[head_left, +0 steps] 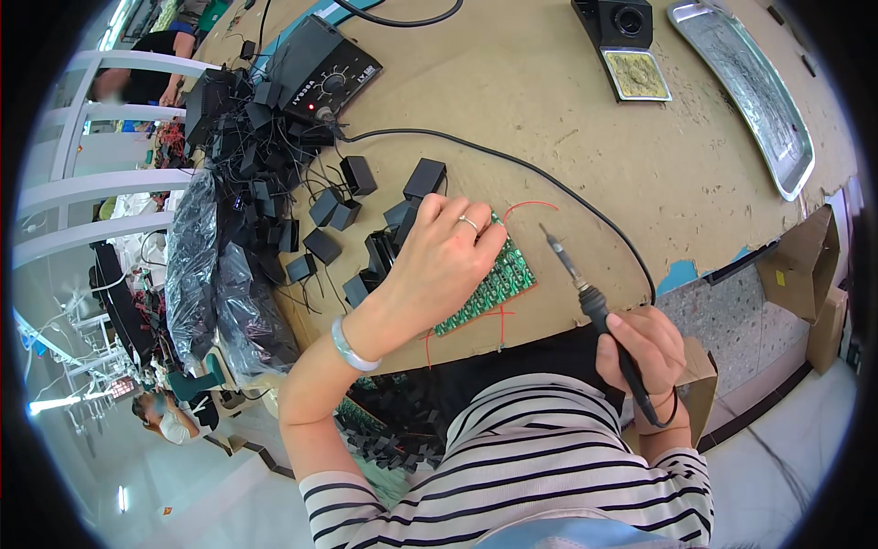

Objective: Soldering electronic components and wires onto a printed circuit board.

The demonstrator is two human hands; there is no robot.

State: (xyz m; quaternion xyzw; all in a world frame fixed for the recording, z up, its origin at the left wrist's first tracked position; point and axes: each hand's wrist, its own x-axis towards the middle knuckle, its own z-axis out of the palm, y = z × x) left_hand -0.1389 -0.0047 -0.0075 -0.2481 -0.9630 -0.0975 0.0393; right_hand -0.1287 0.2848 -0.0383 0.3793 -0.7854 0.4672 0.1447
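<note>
My right hand (645,352) grips a soldering iron (593,297) by its dark handle; the metal tip points up and left, apart from the board. A green circuit board panel (503,279), covered in rows of small parts, lies on the table near its front edge. My left hand (448,252) is over the panel's left side with fingers curled down; the fingertips are hidden, so what they pinch cannot be seen. A thin red wire (530,203) curves out from the panel's top by those fingers. Other red wires (501,322) stick out below the panel.
Small black boxes with leads (322,245) pile up on the left, beside a black soldering station (329,78) with a lit red lamp. Its cable arcs across the table (567,137). An iron stand with a sponge tray (637,75) and a metal tray (754,91) sit at far right.
</note>
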